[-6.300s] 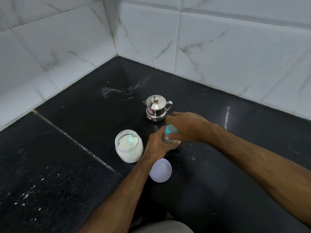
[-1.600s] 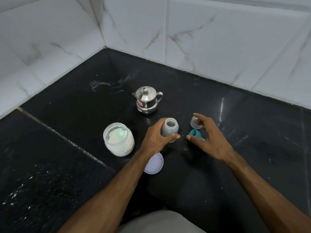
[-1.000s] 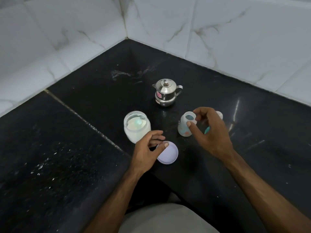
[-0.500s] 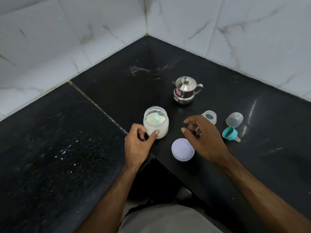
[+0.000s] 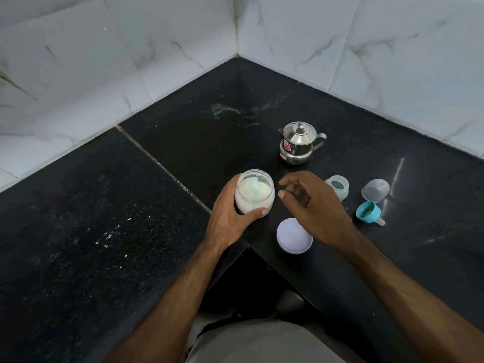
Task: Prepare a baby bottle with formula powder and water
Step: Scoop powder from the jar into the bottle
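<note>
An open clear jar of white formula powder point(image 5: 255, 199) stands on the black counter, a light green scoop point(image 5: 254, 185) lying in the powder. My left hand point(image 5: 230, 217) grips the jar from its left and front side. Just right of the jar hovers my right hand point(image 5: 311, 206), fingers loosely curled and holding nothing. The open baby bottle point(image 5: 338, 186) stands behind that hand, partly hidden by it. Its clear cap point(image 5: 375, 190) and teal nipple ring point(image 5: 368, 212) lie to the right. A small steel kettle point(image 5: 298, 142) stands farther back.
The jar's lavender lid point(image 5: 292, 238) lies upside down near the counter's inner corner edge, under my right wrist. White marble-tiled walls point(image 5: 157, 48) close the counter at the back. A seam point(image 5: 162, 166) runs across the black counter left of the jar.
My left hand has closed round the powder jar, which it only touched before. My right hand has moved left from the bottle toward the jar's mouth.
</note>
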The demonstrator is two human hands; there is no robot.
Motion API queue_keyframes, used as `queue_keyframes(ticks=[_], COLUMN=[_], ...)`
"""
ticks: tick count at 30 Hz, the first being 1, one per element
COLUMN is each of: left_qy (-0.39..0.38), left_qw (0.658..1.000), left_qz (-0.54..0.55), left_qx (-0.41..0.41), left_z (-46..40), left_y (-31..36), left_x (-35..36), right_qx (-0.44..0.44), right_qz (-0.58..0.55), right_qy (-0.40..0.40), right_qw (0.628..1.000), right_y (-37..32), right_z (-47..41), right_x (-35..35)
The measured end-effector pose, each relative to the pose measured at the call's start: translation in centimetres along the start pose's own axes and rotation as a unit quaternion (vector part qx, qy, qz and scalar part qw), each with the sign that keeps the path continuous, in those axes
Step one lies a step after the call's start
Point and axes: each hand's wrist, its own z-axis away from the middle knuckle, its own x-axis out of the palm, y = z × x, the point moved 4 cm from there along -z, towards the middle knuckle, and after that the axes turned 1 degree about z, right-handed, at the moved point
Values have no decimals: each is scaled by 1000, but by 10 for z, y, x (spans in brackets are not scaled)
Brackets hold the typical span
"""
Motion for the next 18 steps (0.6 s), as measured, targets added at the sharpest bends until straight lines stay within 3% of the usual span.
queue_keyframes(ticks=[3, 7, 12, 18], left_qy=[6, 5, 2, 2], left_qw=[1000, 1000, 1000, 1000], left_qz=[10, 3, 7, -3], left_qx=[10, -5, -3, 4], left_z=[6, 10, 13, 17], left_y=[-3, -11, -8, -11], left_x=[1, 3, 5, 5], right_qx=[-31, -22, 12, 38], right_qz=[16, 88, 239, 266], right_qy=[-41, -162, -301, -413], right_qw=[999, 983, 923, 870], right_y=[-10, -20, -29, -32], right_z=[-10, -20, -25, -24], right_x=[3, 17, 40, 52])
